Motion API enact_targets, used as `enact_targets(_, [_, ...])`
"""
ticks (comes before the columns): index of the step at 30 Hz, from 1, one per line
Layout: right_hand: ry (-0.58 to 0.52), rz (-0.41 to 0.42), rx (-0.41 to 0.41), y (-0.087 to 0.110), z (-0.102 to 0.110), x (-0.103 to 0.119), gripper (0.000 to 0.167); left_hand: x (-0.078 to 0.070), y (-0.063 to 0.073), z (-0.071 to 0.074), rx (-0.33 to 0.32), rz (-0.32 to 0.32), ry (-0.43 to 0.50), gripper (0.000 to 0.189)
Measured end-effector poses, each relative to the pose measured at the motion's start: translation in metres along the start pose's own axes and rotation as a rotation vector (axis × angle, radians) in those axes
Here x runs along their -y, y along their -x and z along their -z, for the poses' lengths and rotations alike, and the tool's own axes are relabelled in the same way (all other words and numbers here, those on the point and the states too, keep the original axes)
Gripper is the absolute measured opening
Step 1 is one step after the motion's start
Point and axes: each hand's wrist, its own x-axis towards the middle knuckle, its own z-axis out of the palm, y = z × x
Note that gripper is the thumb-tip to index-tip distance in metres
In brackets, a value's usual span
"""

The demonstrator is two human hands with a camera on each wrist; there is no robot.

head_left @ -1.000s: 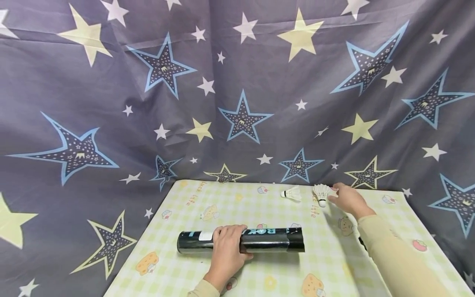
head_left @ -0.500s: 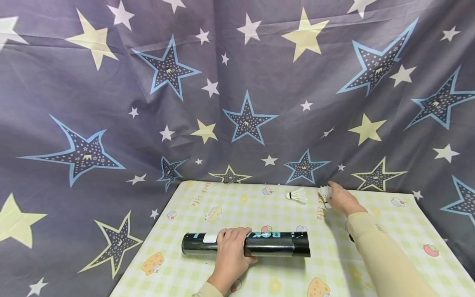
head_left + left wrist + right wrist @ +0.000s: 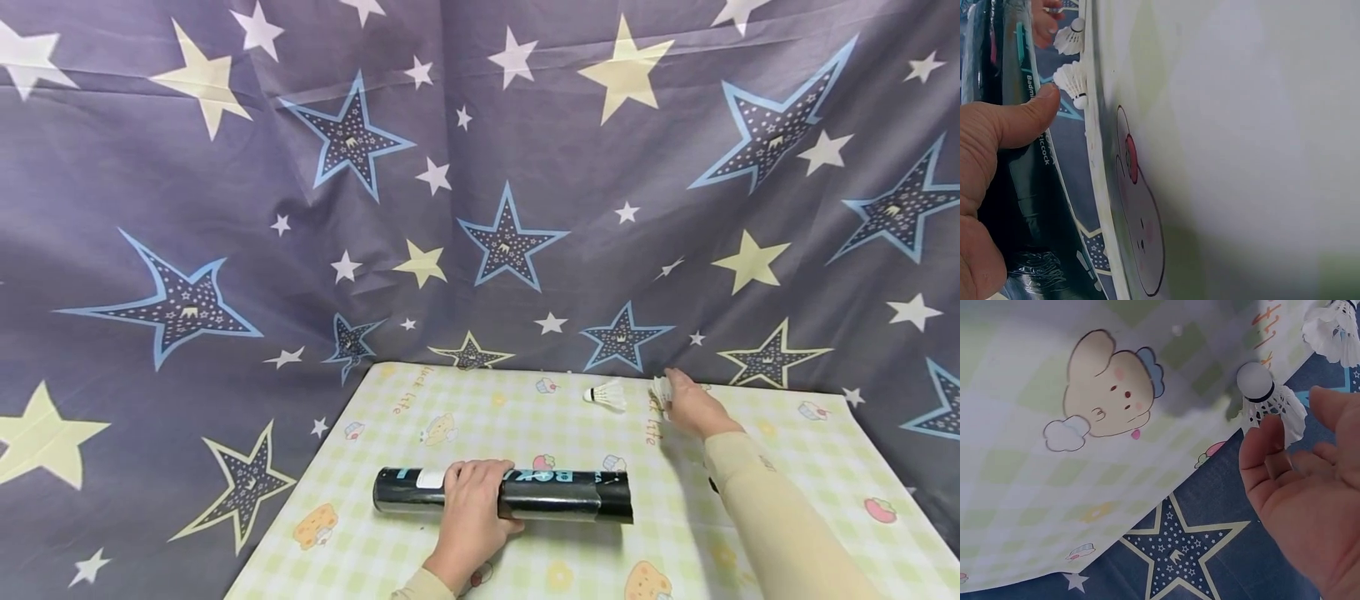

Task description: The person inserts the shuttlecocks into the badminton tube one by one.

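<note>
My left hand (image 3: 474, 517) grips a black shuttlecock tube (image 3: 558, 496) from above, the tube lying sideways close over the cloth. In the left wrist view the thumb (image 3: 1032, 115) lies along the tube's printed side. At the far edge, my right hand (image 3: 696, 408) is at a white feather shuttlecock (image 3: 661, 390), partly hiding it. The right wrist view has that shuttlecock's cork (image 3: 1255, 381) towards the camera, with loosely bent fingers overlapping its feathers and the thumb held apart. A second shuttlecock (image 3: 607, 395) lies on its side to the left.
A pale green checked cloth (image 3: 442, 567) with cartoon prints covers the table. Behind it and on both sides hangs a dark curtain (image 3: 465, 325) with stars, right at the table's far edge.
My right hand has moved left to the right-hand shuttlecock and now covers part of it. The left hand keeps its hold on the tube. The whole head view has shifted slightly.
</note>
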Motion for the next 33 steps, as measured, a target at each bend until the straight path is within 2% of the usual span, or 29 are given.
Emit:
enact_targets(5, [0.0,-0.051,0.07,0.004,-0.001,-0.003,0.068,-0.002,0.003,-0.004,0.004,-0.013,0.011,0.091])
enact_targets(7, [0.01,-0.047,0.075,0.006,-0.002,-0.004,0.07,-0.002,0.004,-0.005,0.009,-0.012,0.013,0.091])
enact_targets(11, [0.055,-0.019,0.031,0.009,-0.004,-0.002,0.071,-0.001,0.005,-0.005,0.016,-0.003,0.012,0.091])
enact_targets(15, [0.091,-0.011,0.012,0.018,-0.001,-0.002,0.056,0.0,0.002,-0.004,0.006,-0.002,0.017,0.09])
enact_targets(20, [-0.009,0.024,0.003,0.047,0.009,-0.008,0.026,0.0,-0.001,-0.004,-0.009,-0.005,0.02,0.09])
enact_targets(23, [-0.067,0.06,-0.001,0.068,0.019,-0.017,0.015,0.0,-0.002,-0.004,-0.011,-0.005,0.018,0.091])
enact_targets(24, [-0.08,0.065,0.008,0.075,0.024,-0.021,0.014,0.0,-0.003,-0.004,-0.013,-0.005,0.017,0.091])
enact_targets(27, [-0.124,0.051,0.06,0.095,0.034,-0.035,0.024,0.0,-0.003,-0.003,-0.016,-0.003,0.018,0.091])
enact_targets(30, [-0.205,-0.015,0.15,0.113,0.038,-0.048,0.034,0.001,-0.003,-0.002,-0.01,-0.002,0.023,0.091])
enact_targets(33, [-0.326,-0.103,0.224,0.127,0.032,-0.056,0.033,0.002,-0.002,-0.002,0.004,0.002,0.028,0.09])
